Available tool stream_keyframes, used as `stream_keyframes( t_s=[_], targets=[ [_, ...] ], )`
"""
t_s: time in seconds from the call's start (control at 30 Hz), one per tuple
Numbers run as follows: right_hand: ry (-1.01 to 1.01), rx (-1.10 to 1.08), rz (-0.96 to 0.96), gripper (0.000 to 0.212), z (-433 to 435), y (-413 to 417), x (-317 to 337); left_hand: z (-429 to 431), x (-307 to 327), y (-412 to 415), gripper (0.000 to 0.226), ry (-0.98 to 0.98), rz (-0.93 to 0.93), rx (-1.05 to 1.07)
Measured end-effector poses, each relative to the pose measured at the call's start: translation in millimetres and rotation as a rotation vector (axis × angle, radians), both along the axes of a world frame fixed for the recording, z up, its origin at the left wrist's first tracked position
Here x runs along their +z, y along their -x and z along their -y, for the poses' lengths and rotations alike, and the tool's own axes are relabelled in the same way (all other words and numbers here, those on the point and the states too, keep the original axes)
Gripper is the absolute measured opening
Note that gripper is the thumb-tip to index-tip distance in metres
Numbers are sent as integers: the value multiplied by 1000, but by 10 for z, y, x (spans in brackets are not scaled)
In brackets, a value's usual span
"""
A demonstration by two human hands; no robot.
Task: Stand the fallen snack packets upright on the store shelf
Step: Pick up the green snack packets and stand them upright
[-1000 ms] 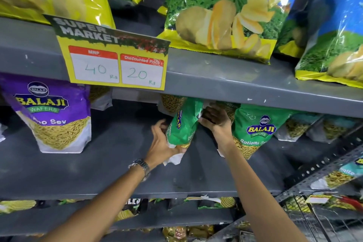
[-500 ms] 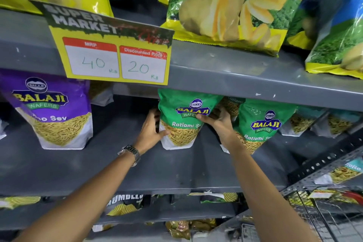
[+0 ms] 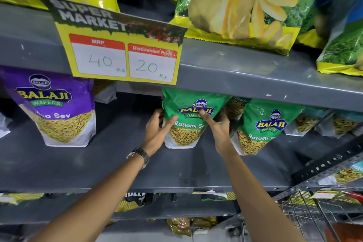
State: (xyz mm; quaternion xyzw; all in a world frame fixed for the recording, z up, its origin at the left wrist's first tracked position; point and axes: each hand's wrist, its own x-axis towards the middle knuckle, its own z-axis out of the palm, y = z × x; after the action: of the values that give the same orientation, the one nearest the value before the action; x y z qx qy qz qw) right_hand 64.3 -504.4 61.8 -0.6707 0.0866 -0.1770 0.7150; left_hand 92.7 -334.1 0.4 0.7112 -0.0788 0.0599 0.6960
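Both forearms reach up from the lower frame. Left hand and right hand grip a green packet between them, thumbs on its front — upright at frame centre on the grey shelf, white base down, yellow sev printed below the logo. A matching packet stands just right.

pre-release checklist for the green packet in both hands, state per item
1. Green Ratlami Sev packet upright, label facing out: ok.
2. Its base flat on the grey shelf: cannot tell, it looks seated.
3. Left hand on its left edge, right hand on its right side: ok.
4. Clear of the neighbouring green packet: cannot tell, the right hand covers the gap.
5. Top clear of the shelf above: cannot tell.
6. Purple packet standing: ok.
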Motion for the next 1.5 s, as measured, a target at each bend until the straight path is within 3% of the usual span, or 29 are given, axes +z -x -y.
stream_keyframes(
  t_s=[0.17, 0.23, 0.33, 0.43, 0.53, 0.63, 0.73, 0.87, 1.03, 1.27, 1.37, 1.5],
  targets=[
    [-54, -39, 43, 36, -50, 54, -28, 12, -49, 49, 51, -5, 11, 5],
    [-5, -122, 79, 35, -31, 149, -98, 81, -97, 215, 66, 58, 31, 149],
    [123, -444, 192, 28, 93, 465, -254, 267, -231, 641, 36, 156, 135, 366],
    [97, -803, 285, 26, 538, 633, -304, 595, -290, 975, 19, 115, 174, 169],
    [-51, -1042, 198, 25, 1162, 549, -205, 1011, -244, 967, 25, 28, 42, -136],
    [-86, -871, 41, 22, 1686, 453, -203, 1361, -112, 738, 52, -126, -197, -371],
    [-129, -592, -152, 25, 2016, 384, -375, 1569, 91, 496, 65, -242, -271, -485],
    [-58, -357, -262, 42, 2115, 377, -516, 1822, 260, 334, 69, -159, -387, -535],
    [-29, -252, -264, 34, 2009, 390, -451, 2012, 114, 310, 122, -99, -424, -560],
    [-101, -284, -280, 50, 2029, 635, -452, 1955, 147, 420, 112, -77, -492, -558],
    [-99, -282, -280, 22, 2001, 797, -399, 1925, 177, 563, 93, -102, -490, -557],
    [-71, -283, -272, 21, 1951, 1050, -335, 1897, 146, 737, 79, -152, -473, -603]
  ],
)
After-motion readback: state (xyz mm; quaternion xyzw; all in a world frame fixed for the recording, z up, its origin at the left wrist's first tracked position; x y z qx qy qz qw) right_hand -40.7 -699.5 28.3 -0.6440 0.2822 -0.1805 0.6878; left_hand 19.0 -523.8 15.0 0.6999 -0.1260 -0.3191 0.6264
